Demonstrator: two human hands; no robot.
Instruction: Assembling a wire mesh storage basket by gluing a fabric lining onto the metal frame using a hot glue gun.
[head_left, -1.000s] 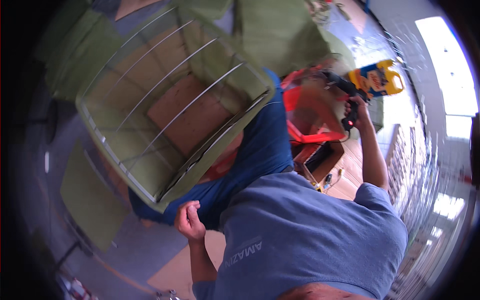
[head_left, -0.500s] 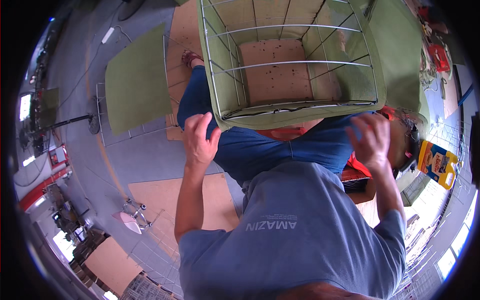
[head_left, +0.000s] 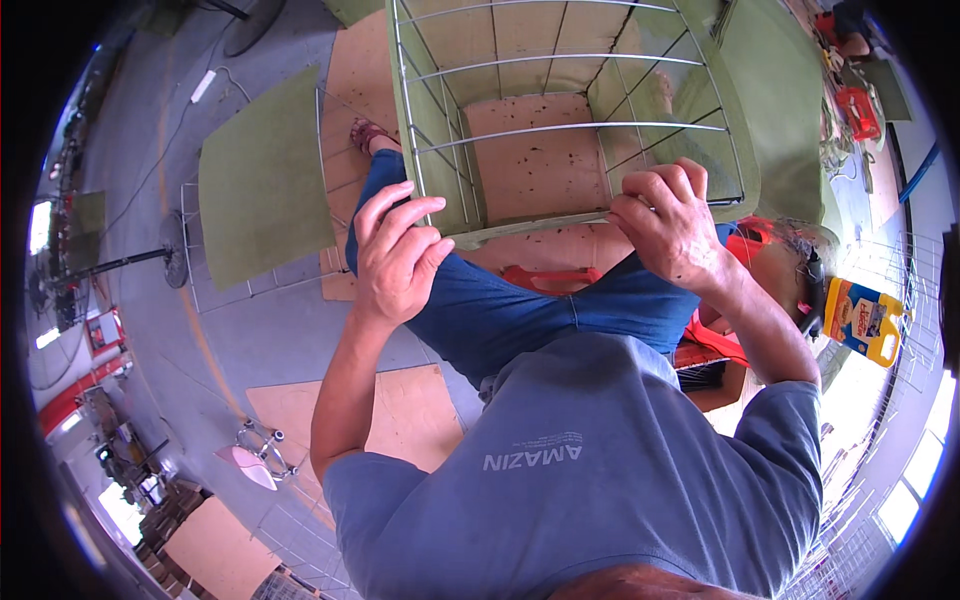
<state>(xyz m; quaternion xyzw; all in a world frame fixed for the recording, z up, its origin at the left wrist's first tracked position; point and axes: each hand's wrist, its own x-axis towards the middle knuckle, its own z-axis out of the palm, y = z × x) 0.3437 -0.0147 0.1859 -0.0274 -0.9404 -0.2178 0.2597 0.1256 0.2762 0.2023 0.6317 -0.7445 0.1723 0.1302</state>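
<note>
A box-shaped wire frame [head_left: 570, 127] with green sheet material [head_left: 530, 230] along its sides stands in front of me, over my legs. Brown board shows through its middle. My left hand [head_left: 393, 262] lies against the frame's near left corner, fingers stretched out and apart. At the right part of the near edge, my right hand [head_left: 672, 225] has its fingers curled over the rim, closed on the green sheet and the wire beneath. The fingertips on the far side of that edge are partly hidden.
Left of the frame, another green sheet [head_left: 262, 180] lies over a wire panel. A fan [head_left: 175, 250] stands beyond it. To my right are a yellow and blue jug [head_left: 862, 322] and an open box [head_left: 715, 385]. Brown board [head_left: 365, 410] covers floor at my left.
Both hands have come onto the frame's near edge. The right hand moved left and closed on the rim; the left hand shifted slightly to the corner. The near green edge is drawn up.
</note>
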